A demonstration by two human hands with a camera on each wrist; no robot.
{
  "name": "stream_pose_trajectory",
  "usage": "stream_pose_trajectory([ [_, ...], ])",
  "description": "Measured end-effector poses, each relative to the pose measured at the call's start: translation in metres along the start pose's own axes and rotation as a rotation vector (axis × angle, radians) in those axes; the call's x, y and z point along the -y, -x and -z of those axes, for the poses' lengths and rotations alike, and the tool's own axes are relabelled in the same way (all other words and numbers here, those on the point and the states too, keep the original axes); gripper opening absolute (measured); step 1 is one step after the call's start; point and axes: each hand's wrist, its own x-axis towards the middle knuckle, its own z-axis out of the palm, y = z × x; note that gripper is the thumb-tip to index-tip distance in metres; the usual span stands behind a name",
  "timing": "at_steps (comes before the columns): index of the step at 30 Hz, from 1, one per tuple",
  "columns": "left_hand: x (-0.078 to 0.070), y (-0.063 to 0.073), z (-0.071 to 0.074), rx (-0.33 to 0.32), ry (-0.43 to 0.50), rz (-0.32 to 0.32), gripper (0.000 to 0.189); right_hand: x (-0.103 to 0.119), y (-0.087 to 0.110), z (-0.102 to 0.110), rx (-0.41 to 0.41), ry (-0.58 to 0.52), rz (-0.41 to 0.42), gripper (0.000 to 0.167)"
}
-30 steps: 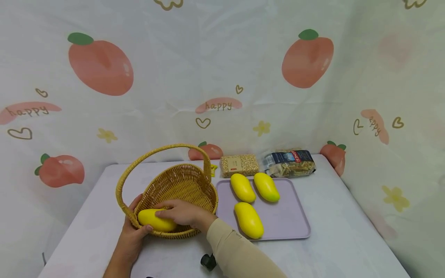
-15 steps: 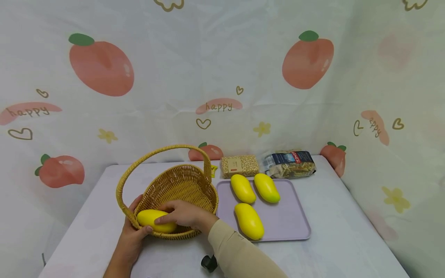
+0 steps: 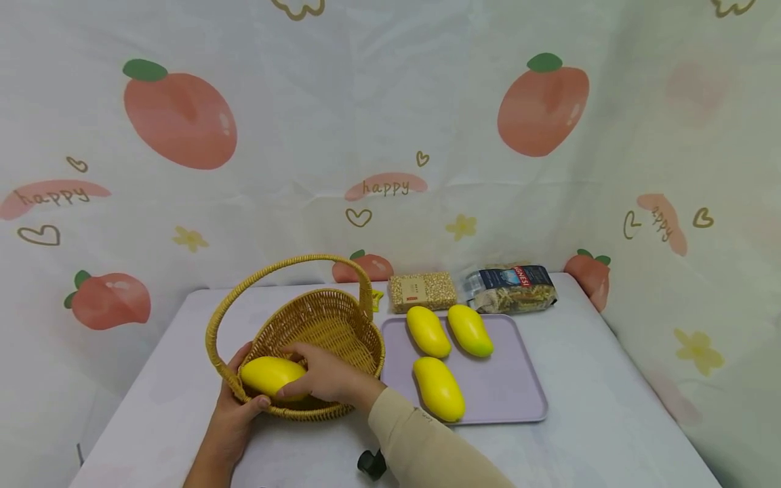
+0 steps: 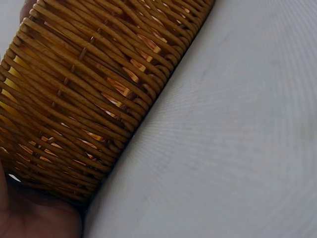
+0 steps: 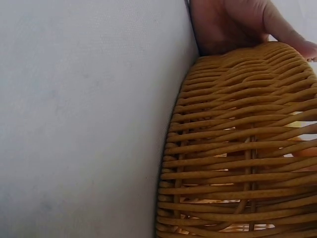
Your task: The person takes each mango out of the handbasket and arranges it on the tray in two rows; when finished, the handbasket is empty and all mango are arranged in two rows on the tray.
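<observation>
My left hand [image 3: 228, 423] holds the left side of a wicker basket [image 3: 323, 322], its thumb over the rim near the foot of the tall handle. Inside, at the near left, a yellow mango [image 3: 266, 375] lies with its left end beside that handle foot. My right hand [image 3: 328, 374] reaches in over the near rim and grips the mango's right end, thumb in front and fingers behind. Both wrist views are filled by the woven basket wall [image 4: 74, 99], with a little yellow showing through. At the top of the right wrist view, the left hand [image 5: 223, 25] touches the basket.
Right of the basket, a lilac tray [image 3: 503, 383] bears three more mangoes [image 3: 439, 388]. Behind it lie a bag of beige grains [image 3: 436, 290] and a bag of pasta [image 3: 515, 288]. A small black object [image 3: 371, 465] sits by the right sleeve. A printed curtain backs the table.
The mango in the basket has risen and tilted slightly. My right hand has shifted toward its right end, the thumb now lower. The left hand and basket keep their place.
</observation>
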Motion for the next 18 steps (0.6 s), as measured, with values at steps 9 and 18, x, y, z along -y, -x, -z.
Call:
stream_pose_trajectory([
  [9,-0.001,-0.001,0.0,0.001,-0.001,0.0,0.086,0.004,0.004,0.003,-0.096,0.039,0.033,0.074],
  [18,0.0,-0.001,0.0,-0.001,0.016,-0.009,0.087,0.007,0.015,0.009,-0.076,0.019,0.092,0.071],
])
